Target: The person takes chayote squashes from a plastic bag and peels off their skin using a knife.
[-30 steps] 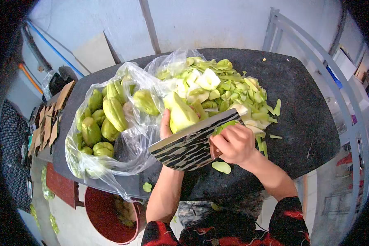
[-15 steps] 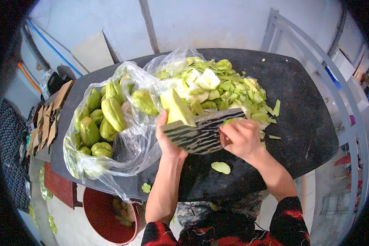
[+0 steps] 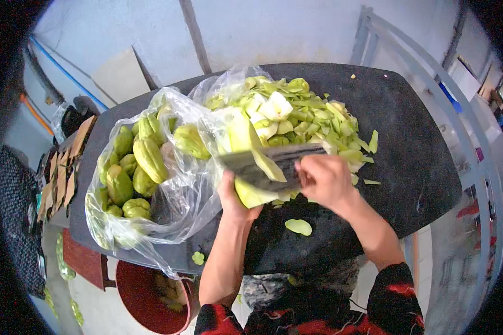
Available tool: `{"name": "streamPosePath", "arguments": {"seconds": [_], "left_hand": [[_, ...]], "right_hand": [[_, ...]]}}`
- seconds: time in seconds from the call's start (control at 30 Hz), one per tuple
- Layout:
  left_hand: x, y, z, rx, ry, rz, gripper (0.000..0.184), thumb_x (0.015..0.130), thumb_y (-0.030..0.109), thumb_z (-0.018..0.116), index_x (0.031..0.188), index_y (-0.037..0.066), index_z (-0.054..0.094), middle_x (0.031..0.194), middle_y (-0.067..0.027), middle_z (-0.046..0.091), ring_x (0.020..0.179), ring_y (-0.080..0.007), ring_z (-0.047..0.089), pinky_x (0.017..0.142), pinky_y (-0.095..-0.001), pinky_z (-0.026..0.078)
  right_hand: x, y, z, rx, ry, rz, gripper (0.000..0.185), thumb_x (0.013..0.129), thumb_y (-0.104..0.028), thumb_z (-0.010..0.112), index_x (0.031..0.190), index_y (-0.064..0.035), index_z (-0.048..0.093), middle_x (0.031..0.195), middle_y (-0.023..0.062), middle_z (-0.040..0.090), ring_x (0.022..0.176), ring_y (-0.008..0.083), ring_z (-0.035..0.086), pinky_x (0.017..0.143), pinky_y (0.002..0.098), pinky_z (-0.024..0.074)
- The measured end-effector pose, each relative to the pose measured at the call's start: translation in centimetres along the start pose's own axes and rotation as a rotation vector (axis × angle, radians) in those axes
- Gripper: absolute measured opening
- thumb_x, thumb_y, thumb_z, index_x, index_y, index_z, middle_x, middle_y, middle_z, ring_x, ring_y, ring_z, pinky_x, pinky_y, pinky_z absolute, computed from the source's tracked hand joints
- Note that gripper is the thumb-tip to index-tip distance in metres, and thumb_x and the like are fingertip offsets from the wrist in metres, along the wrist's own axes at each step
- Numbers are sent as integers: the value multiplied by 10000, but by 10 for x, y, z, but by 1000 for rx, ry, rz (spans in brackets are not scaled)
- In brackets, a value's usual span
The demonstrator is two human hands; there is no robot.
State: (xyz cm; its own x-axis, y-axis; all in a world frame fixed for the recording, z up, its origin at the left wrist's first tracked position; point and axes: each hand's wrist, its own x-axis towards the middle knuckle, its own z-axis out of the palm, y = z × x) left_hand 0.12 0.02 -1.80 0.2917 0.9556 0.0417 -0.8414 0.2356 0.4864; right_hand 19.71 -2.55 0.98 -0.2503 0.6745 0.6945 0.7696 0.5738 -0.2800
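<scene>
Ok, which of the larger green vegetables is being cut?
The pale vegetable held in the left hand, with the knife blade across it; the vegetables in the clear plastic bag look whole and darker green.

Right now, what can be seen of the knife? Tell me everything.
The knife has a broad, dark, metal-looking blade, blurred here, so fine surface detail is lost. The right hand grips its right end, hiding most of the handle. The blade lies sideways above the table, across the pale green vegetable held in the left hand. A pale green slice overlaps its face. Whether the left hand touches it is unclear.
</scene>
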Motion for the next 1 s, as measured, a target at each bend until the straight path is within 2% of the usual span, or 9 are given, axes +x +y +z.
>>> {"name": "streamPosePath", "arguments": {"seconds": [0.07, 0.17, 0.3, 0.43, 0.5, 0.53, 0.7, 0.9, 1.0], "left_hand": [[5, 3, 11, 185, 74, 0, 543, 910, 490, 487, 1274, 88, 530, 1156, -126, 627, 1017, -301, 614, 860, -476, 511], [7, 4, 5, 187, 50, -20, 544, 905, 489, 491, 1265, 83, 537, 1143, -124, 635, 1002, -301, 622, 845, -476, 520], [8, -2, -10, 30, 58, -34, 545, 908, 478, 495, 1255, 61, 547, 1146, -131, 638, 1009, -303, 629, 856, -475, 526], [7, 2, 9, 140, 41, -27, 565, 907, 475, 514, 1269, 41, 527, 1144, -160, 631, 953, -295, 649, 824, -424, 550], [3, 10, 8, 53, -143, -120, 556, 919, 463, 501, 1271, 33, 521, 1116, -158, 632, 946, -297, 650, 796, -444, 552], [3, 7, 18, 89, -7, -47, 580, 922, 503, 487, 1274, 43, 519, 1084, -162, 628, 949, -312, 632, 800, -469, 531], [11, 11, 8, -148, 4, -49, 638, 921, 586, 464, 1281, 61, 512, 1099, -198, 607, 952, -328, 592, 834, -454, 489], [15, 13, 21, -2, 353, 49, 643, 915, 597, 457, 1265, 64, 539, 1144, -198, 606, 984, -329, 592, 884, -498, 481], [12, 16, 10, -158, 163, -74, 606, 899, 568, 506, 1213, 53, 570, 1081, -155, 646, 965, -308, 634, 897, -453, 500]], "right_hand": [[-1, 21, 4, -42, -27, 88, 188, 662, -89, 717, 811, -97, 603, 708, 48, 674, 629, 250, 676, 536, 371, 533], [0, 13, 5, -49, 56, 23, 135, 702, -11, 696, 751, -46, 575, 602, 92, 575, 508, 274, 588, 470, 358, 457], [4, -1, -3, -7, 50, -42, 122, 707, -22, 686, 752, -57, 577, 635, 96, 605, 547, 273, 613, 490, 370, 471], [5, 50, 1, -206, -103, 321, 192, 722, -131, 698, 895, -109, 619, 802, 84, 691, 718, 322, 670, 639, 433, 534], [5, 52, -3, -195, -100, 353, 186, 730, -141, 695, 898, -111, 621, 815, 90, 693, 731, 328, 670, 652, 439, 533], [4, 52, -2, -178, -100, 388, 181, 738, -152, 693, 901, -114, 624, 828, 95, 695, 744, 333, 670, 665, 444, 532], [4, 46, 1, -200, -112, 378, 181, 729, -145, 692, 897, -123, 629, 832, 91, 698, 745, 320, 675, 649, 435, 531], [3, 22, -8, -137, -17, 172, 197, 656, -116, 713, 824, -124, 610, 725, 61, 659, 641, 277, 648, 570, 402, 507], [0, -4, -2, -109, 74, -207, 155, 630, -57, 721, 706, -79, 587, 572, 58, 518, 496, 233, 549, 457, 340, 423]]}}
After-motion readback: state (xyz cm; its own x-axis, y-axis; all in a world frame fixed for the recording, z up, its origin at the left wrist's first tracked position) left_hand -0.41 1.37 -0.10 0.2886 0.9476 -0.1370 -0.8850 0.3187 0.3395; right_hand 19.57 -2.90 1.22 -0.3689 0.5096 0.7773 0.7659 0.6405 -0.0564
